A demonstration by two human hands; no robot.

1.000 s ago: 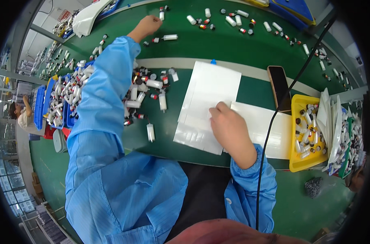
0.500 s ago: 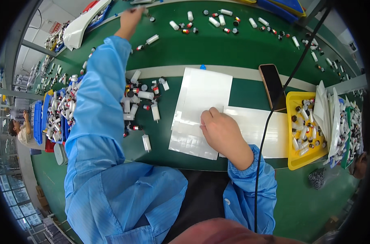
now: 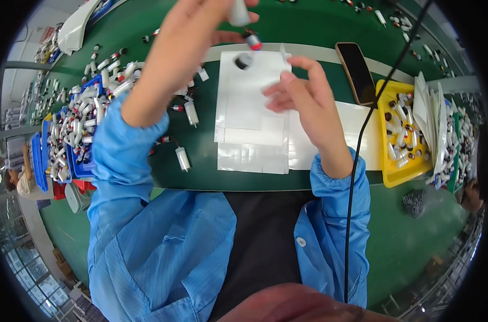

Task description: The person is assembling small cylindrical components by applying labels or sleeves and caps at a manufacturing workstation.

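My left hand (image 3: 201,24) is raised over the far end of the white sheets (image 3: 249,107), closed round a white cylindrical part (image 3: 239,13). Right beside its fingers is a small red-and-black part (image 3: 253,41); whether it is gripped or loose I cannot tell. A dark round cap-like piece (image 3: 244,60) shows blurred over the sheets, just below the hand. My right hand (image 3: 311,99) hovers at the right edge of the sheets with its fingers spread, slightly smeared, and nothing is seen in it.
Loose white cylinders (image 3: 191,113) lie left of the sheets. Blue bins (image 3: 83,166) heaped with parts stand farther left. A phone (image 3: 355,72) rests at the right, beside a yellow tray (image 3: 397,180) of parts. A black cable (image 3: 353,177) hangs across the view.
My left hand has come back from the far part of the green table to above the sheets, carrying parts. My right hand has lifted off the sheets and opened. The view has shifted.
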